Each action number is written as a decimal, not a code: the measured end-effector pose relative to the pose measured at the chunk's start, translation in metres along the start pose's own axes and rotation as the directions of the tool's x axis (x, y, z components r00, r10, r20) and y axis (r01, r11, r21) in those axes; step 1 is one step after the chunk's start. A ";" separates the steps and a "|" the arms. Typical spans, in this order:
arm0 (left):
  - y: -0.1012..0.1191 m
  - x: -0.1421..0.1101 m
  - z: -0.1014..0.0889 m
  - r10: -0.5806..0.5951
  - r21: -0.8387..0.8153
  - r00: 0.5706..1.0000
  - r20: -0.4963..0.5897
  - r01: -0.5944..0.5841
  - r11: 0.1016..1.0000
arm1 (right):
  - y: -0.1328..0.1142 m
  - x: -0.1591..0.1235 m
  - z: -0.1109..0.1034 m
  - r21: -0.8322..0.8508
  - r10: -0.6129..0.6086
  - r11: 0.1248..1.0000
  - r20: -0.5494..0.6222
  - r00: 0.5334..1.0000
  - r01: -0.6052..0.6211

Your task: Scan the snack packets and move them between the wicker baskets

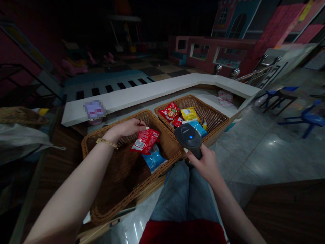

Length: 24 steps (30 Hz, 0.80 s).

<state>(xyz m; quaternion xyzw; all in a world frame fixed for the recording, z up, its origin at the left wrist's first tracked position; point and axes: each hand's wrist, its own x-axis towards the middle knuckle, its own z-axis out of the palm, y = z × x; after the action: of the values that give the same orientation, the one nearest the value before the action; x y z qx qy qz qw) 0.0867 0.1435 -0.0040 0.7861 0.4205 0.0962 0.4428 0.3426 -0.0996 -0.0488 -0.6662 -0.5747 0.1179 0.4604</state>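
Note:
My left hand [129, 129] is closed on the top edge of a red snack packet [145, 141], which hangs over the left wicker basket [101, 135] with its white label patch facing up. Under it a blue snack packet [154, 159] lies in that same basket. My right hand [204, 161] grips a black barcode scanner [188, 137] with a lit blue light, its head above the near side of the right wicker basket [215, 118]. That basket holds a large red packet [170, 112], a yellow packet [190, 114] and a blue packet [198, 127]. The scanner partly covers the contents.
Behind the baskets runs a raised white counter ledge [157, 86]. A purple item [94, 110], partly blurred, stands at its left. White cloth [22, 140] and another basket [21, 115] are at far left. Blue stools [311, 117] stand on the tiled floor at right.

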 end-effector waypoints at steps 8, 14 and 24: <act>0.027 0.002 0.017 0.205 0.300 0.839 -0.504 -0.052 0.953 | 0.008 -0.007 -0.010 0.164 0.177 0.974 -0.115 0.978 -0.157; 0.073 0.020 0.059 0.394 0.424 0.889 -0.235 -0.271 0.864 | 0.006 -0.003 -0.022 0.284 0.257 0.935 -0.133 0.957 -0.212; 0.106 0.092 0.113 0.221 0.441 0.961 -0.168 -0.127 0.888 | 0.011 -0.008 -0.024 0.292 0.262 0.932 -0.125 0.957 -0.217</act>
<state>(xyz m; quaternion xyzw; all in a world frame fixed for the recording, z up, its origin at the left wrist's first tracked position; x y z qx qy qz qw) 0.2645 0.1155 -0.0091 0.8833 0.4039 0.1253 0.2022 0.3636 -0.1167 -0.0467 -0.6685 -0.4277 0.1977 0.5754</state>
